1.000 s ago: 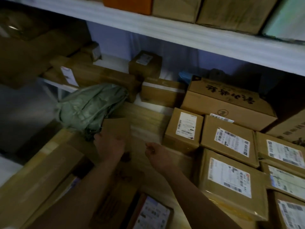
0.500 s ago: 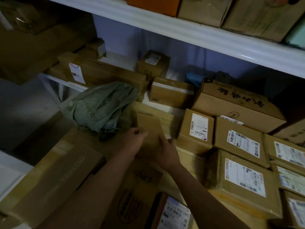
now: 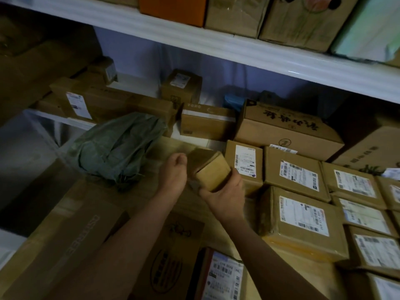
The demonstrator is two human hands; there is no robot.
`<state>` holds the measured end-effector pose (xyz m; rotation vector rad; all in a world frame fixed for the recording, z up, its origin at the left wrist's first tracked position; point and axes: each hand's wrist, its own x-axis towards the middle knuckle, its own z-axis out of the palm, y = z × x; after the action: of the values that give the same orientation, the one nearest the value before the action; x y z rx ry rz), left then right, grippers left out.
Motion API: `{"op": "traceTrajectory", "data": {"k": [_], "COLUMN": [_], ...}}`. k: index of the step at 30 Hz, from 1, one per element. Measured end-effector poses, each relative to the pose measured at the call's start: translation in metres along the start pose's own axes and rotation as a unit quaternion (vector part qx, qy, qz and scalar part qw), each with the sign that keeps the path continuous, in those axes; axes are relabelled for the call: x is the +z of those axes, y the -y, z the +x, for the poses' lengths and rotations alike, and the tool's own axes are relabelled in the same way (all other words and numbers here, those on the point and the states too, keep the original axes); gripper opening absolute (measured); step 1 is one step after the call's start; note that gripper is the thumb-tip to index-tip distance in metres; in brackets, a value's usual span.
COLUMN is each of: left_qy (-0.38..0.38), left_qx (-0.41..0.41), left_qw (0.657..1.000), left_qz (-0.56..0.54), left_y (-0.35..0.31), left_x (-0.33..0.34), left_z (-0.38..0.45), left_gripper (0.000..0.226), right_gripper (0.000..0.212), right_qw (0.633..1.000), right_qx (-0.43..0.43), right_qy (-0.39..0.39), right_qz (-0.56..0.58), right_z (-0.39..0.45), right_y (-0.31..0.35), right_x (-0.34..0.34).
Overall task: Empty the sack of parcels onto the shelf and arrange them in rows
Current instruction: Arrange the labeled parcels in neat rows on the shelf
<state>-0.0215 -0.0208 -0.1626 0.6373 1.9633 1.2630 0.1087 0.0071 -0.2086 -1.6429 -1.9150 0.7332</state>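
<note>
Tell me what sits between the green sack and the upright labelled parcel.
In the head view, the left hand and the small brown box, gripped by the right hand, lie between green sack and labelled parcel.

single head-worn wide-angle view, looking forward and down from close range onto the parcel-covered shelf (image 3: 201,141), with the upper shelf board (image 3: 216,46) crossing above.

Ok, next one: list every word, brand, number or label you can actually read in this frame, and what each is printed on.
"OSTTREE" or close to it, letters dim: long carton at lower left.
Large dark brush characters, not legible to me: big carton at the back.
Round printed logo, wording too dark: flat carton between the forearms.
White shipping labels with barcodes, such as on the labelled parcel: print too small and blurred.
Small box in the hands: no text visible.
</note>
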Motion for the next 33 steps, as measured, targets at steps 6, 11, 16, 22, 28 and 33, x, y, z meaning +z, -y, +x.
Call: {"op": "traceTrajectory", "data": {"k": [6,11,16,22,28,33], "left_qy": [0.042,0.175,0.168,0.158,0.161,0.129], "left_qx": [-0.118,-0.131,-0.101,-0.08,-0.072,-0.083], "left_qw": [0.992,0.976,0.969,0.967,0.972,0.977], "left_qz": [-0.018,0.012,0.15,0.185,0.154,0.145], "left_y": [0.016,0.024,0.03,0.042,0.054,0.05], "left_x": [0.0,0.013,0.04,0.072,0.087,0.081], "left_z": [0.001,-0.006,-0.001,-0.007,-0.018,-0.025], "left_gripper": [0.032,0.015,0.028,0.037,0.039,0.043], "right_gripper": [0.055,0.064,0.071,0.059,0.094,0.088], "right_qw": [0.894,0.901,0.909,0.91,0.915,0.962], "right_qx": [0.201,0.284,0.334,0.349,0.348,0.228], "right_qy": [0.11,0.17,0.171,0.145,0.105,0.147], "right_qz": [0.385,0.279,0.18,0.173,0.174,-0.02], "right_z": [-0.005,-0.006,-0.012,-0.005,-0.003,-0.012], "right_y": [-0.02,-0.04,-0.06,-0.077,-0.078,-0.074], "right_x": [-0.033,-0.04,-0.047,-0.041,-0.036,-0.047]}}
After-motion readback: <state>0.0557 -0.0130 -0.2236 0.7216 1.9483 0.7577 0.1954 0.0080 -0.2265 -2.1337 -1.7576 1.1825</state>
